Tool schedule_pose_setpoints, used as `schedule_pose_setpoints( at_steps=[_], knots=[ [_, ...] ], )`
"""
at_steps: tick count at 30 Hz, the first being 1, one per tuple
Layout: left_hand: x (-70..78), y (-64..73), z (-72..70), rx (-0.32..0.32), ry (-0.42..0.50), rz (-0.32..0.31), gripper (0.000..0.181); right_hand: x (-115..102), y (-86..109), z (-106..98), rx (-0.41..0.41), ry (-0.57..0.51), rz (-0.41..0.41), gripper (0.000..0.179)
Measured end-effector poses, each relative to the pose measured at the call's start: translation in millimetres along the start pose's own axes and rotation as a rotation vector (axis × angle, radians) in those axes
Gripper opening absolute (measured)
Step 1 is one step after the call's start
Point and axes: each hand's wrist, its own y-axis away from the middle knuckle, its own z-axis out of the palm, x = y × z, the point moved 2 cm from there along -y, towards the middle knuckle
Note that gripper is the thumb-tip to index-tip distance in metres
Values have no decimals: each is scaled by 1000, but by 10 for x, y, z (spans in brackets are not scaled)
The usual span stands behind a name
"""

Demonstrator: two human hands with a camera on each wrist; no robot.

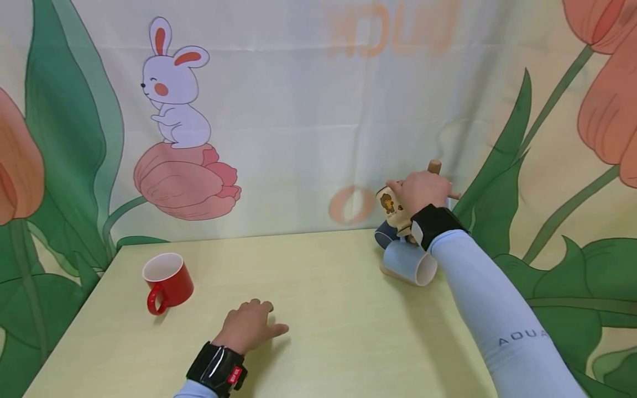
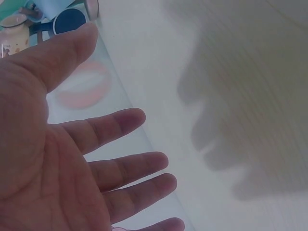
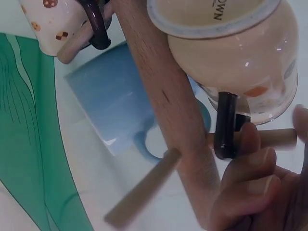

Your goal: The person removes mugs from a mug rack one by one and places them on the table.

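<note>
My right hand is at a wooden mug tree, its fingers curled by the dark handle of a cream mug with a printed bear. That handle is around a peg, and a fingertip appears to touch it; the palm is hidden. Below the hand, a light blue mug lies sideways on the rack, and a dark blue mug shows behind it. My left hand hovers over the table with fingers spread and nothing in it. Left of it stands a red mug.
The pale table meets a printed cloth backdrop along its back edge. In the right wrist view another cream mug with a dark handle hangs on a peg. Bare wooden peg ends stick out from the post.
</note>
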Motion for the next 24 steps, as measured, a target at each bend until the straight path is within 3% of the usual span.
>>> schedule_pose_setpoints(
  at_steps=[5, 12, 24],
  knots=[
    [3, 4, 16, 1, -3, 2, 59, -43, -55, 2, -57, 5, 6, 63],
    [12, 1, 20, -1, -3, 11, 59, -130, -58, 53, -87, 194, -174, 10],
    [9, 5, 13, -11, -2, 5, 58, -157, -13, 29, -89, 227, -178, 7]
  ],
)
